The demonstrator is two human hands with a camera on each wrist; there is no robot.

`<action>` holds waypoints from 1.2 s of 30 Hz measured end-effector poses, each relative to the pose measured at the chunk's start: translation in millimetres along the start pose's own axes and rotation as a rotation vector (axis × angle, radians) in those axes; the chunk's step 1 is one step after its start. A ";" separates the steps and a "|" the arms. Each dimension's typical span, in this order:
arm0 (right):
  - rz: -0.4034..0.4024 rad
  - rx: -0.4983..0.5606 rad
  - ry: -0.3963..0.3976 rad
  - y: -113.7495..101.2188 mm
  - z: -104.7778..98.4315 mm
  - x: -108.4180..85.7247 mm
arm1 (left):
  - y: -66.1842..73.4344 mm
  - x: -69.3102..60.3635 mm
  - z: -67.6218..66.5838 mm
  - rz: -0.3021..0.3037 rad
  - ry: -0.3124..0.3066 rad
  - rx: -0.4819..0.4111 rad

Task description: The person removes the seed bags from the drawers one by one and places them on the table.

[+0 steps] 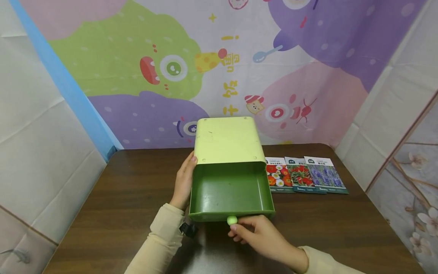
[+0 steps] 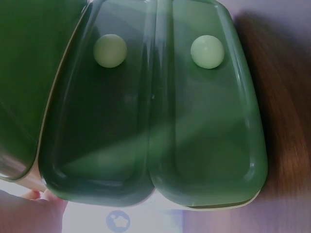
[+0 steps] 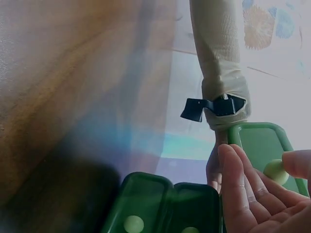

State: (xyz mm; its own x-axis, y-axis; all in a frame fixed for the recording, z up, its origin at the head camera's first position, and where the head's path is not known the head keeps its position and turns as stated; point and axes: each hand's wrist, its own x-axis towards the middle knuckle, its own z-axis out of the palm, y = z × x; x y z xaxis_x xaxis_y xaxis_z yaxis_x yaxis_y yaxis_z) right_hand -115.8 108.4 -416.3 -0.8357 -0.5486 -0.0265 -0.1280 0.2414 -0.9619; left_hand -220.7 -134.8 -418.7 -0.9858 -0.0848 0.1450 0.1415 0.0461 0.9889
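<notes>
A small drawer unit with a pale yellow-green top stands mid-table, its green top drawer pulled out, with no items visible inside. The right hand pinches the drawer's round light-green knob between thumb and fingers; the right wrist view shows this hand at the knob too. Against the unit's left side rests the left hand, fingers extended along it. Below the pulled-out drawer, the left wrist view shows two closed drawer fronts with round knobs.
Three flower-picture packets lie overlapping on the brown table, right of the unit. A cartoon-printed cloth hangs behind the table. Dark devices are strapped at the left wrist.
</notes>
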 end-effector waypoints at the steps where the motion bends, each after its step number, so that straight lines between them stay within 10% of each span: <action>1: -0.005 -0.005 0.007 -0.7 0.2 0.1 | 0.2 0.0 0.0 -0.005 -0.002 -0.010; 24: 0.006 0.004 0.068 -11.0 -15.5 32.7 | 3.4 -1.8 1.4 -0.100 -0.019 -0.170; 36: 0.011 0.039 0.133 -11.2 -26.2 59.6 | 3.1 -0.4 3.4 -0.050 -0.010 -0.187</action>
State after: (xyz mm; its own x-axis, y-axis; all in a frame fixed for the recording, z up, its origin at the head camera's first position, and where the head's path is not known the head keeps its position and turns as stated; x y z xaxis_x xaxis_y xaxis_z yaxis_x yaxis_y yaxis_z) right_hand -178.1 93.9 -400.0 -0.9005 -0.4348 -0.0039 -0.0995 0.2147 -0.9716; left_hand -220.2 -131.3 -415.8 -0.9927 -0.0721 0.0966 0.1061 -0.1435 0.9839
